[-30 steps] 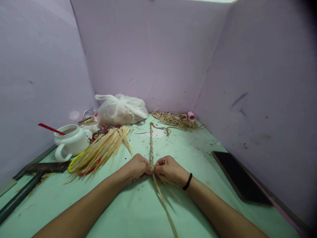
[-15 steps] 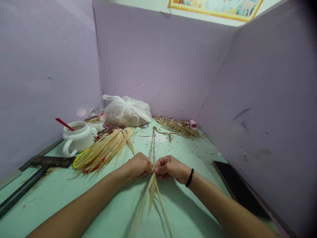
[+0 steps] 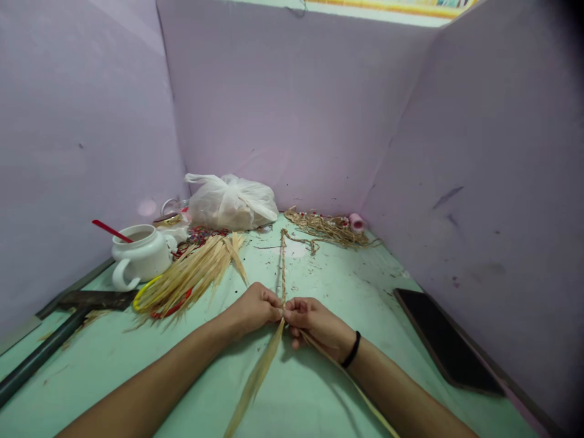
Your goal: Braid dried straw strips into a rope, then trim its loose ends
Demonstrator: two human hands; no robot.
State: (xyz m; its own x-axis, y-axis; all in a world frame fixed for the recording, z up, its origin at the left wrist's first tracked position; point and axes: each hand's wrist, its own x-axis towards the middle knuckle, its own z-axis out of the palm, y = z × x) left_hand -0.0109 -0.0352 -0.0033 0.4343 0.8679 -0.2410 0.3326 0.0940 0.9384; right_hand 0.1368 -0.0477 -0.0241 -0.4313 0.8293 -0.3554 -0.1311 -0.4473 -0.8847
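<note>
My left hand (image 3: 254,309) and my right hand (image 3: 314,322) meet at the middle of the green table (image 3: 319,389), both pinched on dry straw strands. A thin plaited straw cord (image 3: 283,267) runs away from my fingers toward the back wall. Loose strands (image 3: 255,380) fan out toward me from the pinch, one under my right wrist, which wears a black band. A bundle of straw strips (image 3: 191,274) lies to the left.
A white cup with a red spoon (image 3: 139,258) stands at the left, beside a dark tool (image 3: 50,340). A white plastic bag (image 3: 230,202), a heap of plaited cord (image 3: 331,228) and a pink spool (image 3: 356,222) sit at the back. A black phone (image 3: 444,344) lies at right. Purple panels wall the table.
The loose strands have spread apart, one swinging left and one right beneath my right wrist. My hands stayed pinched together at the cord, and the view has shifted slightly.
</note>
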